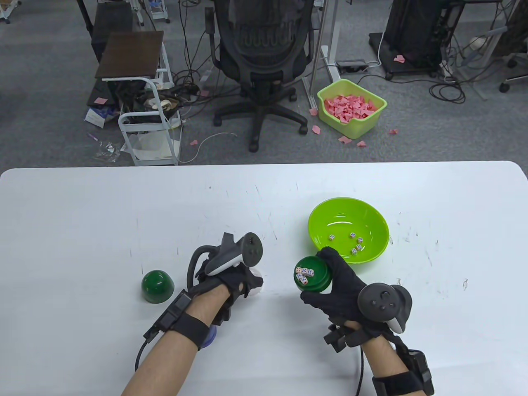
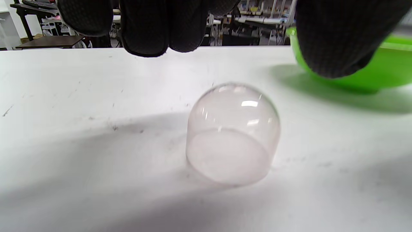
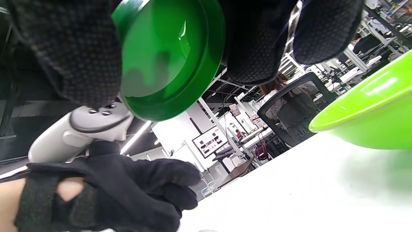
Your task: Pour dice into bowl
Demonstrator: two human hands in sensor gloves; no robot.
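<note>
My right hand (image 1: 330, 276) grips a dark green dice cup (image 1: 311, 279) holding several white dice (image 1: 304, 275), lifted just left of and below the lime green bowl (image 1: 349, 214). The cup's underside shows in the right wrist view (image 3: 167, 58). The bowl holds several dice (image 1: 355, 243). My left hand (image 1: 237, 280) hovers with spread fingers above a clear dome lid (image 2: 233, 133) that stands on the table, not touching it. The bowl's wall shows in the left wrist view (image 2: 386, 74) and in the right wrist view (image 3: 370, 112).
A dark green dome lid (image 1: 157, 286) stands on the white table (image 1: 103, 214) left of my left hand. Beyond the table's far edge are an office chair (image 1: 262, 62) and a lime bin of pink scraps (image 1: 351, 107) on the floor.
</note>
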